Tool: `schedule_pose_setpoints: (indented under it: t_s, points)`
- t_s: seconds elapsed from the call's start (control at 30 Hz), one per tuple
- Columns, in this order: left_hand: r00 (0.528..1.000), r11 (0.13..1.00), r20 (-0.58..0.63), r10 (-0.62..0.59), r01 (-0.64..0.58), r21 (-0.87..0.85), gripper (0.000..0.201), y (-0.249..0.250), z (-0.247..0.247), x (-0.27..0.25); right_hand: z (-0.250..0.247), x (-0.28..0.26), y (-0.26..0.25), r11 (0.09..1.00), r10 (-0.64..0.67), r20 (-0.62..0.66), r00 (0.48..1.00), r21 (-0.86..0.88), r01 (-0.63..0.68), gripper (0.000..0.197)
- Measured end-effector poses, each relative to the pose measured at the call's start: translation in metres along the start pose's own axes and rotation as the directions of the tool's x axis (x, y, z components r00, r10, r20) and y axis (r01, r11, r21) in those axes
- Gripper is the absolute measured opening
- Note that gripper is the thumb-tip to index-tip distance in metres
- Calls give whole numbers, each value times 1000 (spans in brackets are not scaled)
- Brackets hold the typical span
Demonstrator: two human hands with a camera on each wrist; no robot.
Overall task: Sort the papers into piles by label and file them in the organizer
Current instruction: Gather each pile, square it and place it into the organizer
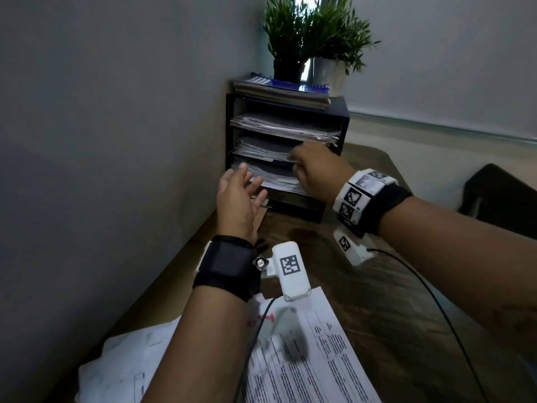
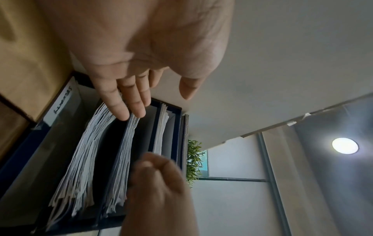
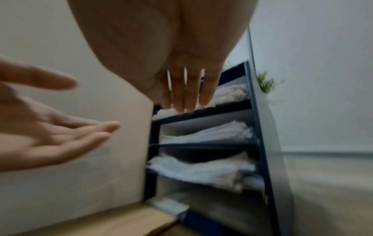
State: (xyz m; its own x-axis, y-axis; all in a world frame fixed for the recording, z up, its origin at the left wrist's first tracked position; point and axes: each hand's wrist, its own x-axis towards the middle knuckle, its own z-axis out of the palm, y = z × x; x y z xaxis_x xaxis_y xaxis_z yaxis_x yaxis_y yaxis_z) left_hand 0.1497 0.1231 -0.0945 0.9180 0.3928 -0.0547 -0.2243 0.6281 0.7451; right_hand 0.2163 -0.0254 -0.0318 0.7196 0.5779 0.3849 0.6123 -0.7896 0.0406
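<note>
Against wall, organizer (image 1: 344,123): papers (image 1: 279,128) flat, edges outward.

Dark navy organizer (image 1: 344,117), white papers (image 1: 284,128)

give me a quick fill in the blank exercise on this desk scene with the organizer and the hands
1. The organizer has stacks of ____ lying on its shelves.
2. On top of the organizer, two potted plants stand on a stack of ____ .
3. The left hand is ____, its fingers straight and holding nothing.
4. The right hand reaches the organizer's ____ side.

Missing words: papers; notebooks; open; right
</note>
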Motion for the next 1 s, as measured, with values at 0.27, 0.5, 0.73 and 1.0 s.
schedule_pose_setpoints:
  t_s: [0.27,0.5,0.73,1.0]
  points:
    - [994,958,75,76,-93,273,5,30,15,-28,36,-124,-48,881,-31,616,787,390,-270,28]
    - [932,171,95,-349,-36,985,31,34,-22,-55,40,-147,-59,861,-111,621,776,449,-237,40]
    - [853,-390,-123,-508,-101,915,50,42,-56,-93,14,-167,-54,946,158,551,820,153,-285,22]
    - [844,-480,-192,-500,-85,873,50,56,-79,-114,9,-204,-57,780,220,759,612,239,-578,53]
